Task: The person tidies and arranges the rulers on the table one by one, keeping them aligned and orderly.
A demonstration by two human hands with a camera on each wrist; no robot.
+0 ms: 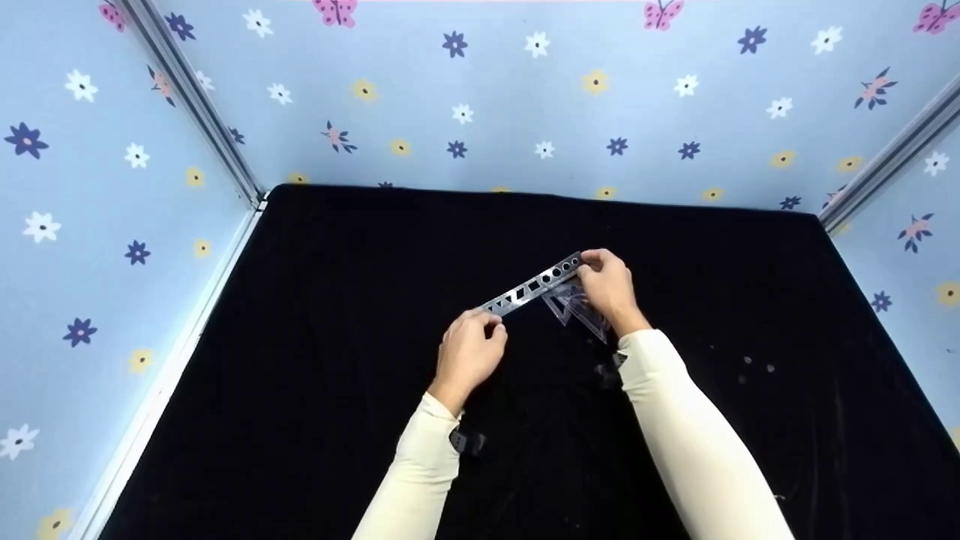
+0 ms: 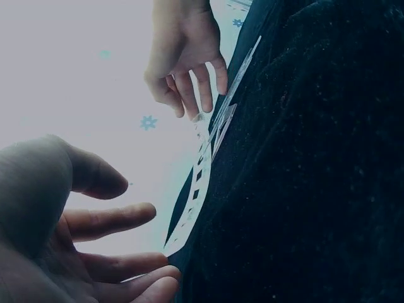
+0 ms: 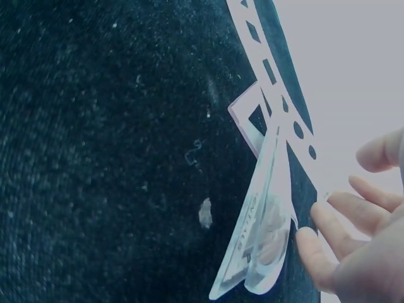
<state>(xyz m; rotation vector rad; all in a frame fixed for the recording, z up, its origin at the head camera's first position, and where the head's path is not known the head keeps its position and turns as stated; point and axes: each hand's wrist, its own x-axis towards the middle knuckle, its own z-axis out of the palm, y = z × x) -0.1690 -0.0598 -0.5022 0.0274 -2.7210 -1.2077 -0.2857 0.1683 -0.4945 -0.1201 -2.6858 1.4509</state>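
A pale stencil ruler with cut-out circles, squares and triangles lies slanted on the black cloth between the two hands. My left hand touches its near-left end with the fingertips. In the left wrist view, the thumb stands apart from the ruler. At the far-right end, my right hand has its fingertips right at the ruler's tip; its thumb is also apart. Clear set squares overlap under the ruler, partly hidden by the right hand. Beside them, the right wrist view shows a clear piece with a rounded end.
Black cloth covers the table. Blue flowered panels rise behind and at both sides, with metal posts at the corners. Small pale specks lie on the cloth to the right.
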